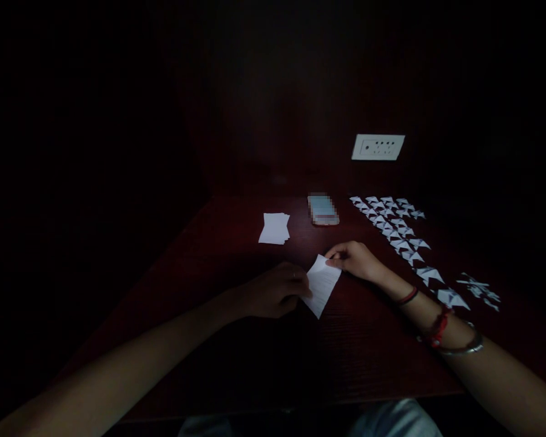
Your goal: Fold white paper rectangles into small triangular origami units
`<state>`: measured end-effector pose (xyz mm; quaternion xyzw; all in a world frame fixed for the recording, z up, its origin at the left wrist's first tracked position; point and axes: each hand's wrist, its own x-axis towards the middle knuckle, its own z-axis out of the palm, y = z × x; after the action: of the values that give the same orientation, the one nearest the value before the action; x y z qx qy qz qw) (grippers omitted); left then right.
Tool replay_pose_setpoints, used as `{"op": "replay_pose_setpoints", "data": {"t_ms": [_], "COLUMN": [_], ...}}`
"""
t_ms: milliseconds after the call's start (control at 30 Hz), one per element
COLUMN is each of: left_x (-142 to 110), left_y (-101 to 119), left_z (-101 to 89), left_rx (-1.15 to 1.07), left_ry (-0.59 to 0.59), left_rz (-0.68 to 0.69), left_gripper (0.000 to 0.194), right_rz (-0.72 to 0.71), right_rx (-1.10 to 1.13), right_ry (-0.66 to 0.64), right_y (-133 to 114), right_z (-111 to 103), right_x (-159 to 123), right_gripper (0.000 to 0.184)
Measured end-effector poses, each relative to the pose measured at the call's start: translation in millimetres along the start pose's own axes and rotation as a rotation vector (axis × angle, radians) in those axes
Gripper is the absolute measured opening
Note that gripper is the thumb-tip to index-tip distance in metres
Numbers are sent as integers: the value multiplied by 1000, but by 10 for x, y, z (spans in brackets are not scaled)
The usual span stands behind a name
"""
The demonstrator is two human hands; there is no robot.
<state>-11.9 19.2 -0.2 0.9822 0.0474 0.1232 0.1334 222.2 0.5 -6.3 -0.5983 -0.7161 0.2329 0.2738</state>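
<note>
A sheet of paper (322, 285), white with faint lines of print, is held tilted above the dark red table (236, 358). My left hand (277, 291) pinches its left edge between thumb and fingers. At the upper right corner, my right hand (355, 260) grips the same sheet, thumb on top. Beyond my hands lies a small stack of white paper sheets (275, 228), slightly fanned. Several folded white paper shapes (400, 244) stand in rows to the right of my right hand.
A phone (323, 209) with a blurred screen lies near the back wall. White paper scraps (480, 290) are heaped at the right, beside the folded shapes. A power socket (378, 147) is set in the wall. The surroundings are very dark.
</note>
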Motion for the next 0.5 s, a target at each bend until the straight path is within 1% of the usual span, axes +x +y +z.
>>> {"op": "replay_pose_setpoints", "data": {"t_ms": [67, 133, 200, 267, 367, 433, 500], "left_x": [-24, -31, -25, -14, -1, 3, 4], "left_y": [-23, -25, -4, 28, 75, 97, 109], "left_z": [-22, -31, -31, -29, -24, -14, 2], "left_rx": [3, 16, 60, 112, 150, 168, 186], "left_ry": [1, -33, -60, -76, -105, -109, -104], "left_rz": [8, 35, 51, 43, 14, -8, -19], "left_gripper": [39, 40, 38, 35, 33, 33, 34], "right_rz": [11, 33, 59, 72, 93, 118, 140], "right_rx": [-2, 49, 172, 329, 460, 471, 478], "right_ry": [6, 7, -3, -8, 71, 120, 104], "right_y": [51, 80, 70, 23, -74, -130, -173], "right_z": [-45, -59, -43, -11, 34, 51, 58], "right_x": [5, 11, 14, 14, 2, -15, -39], "right_gripper": [19, 21, 28, 41, 51, 50, 41]}}
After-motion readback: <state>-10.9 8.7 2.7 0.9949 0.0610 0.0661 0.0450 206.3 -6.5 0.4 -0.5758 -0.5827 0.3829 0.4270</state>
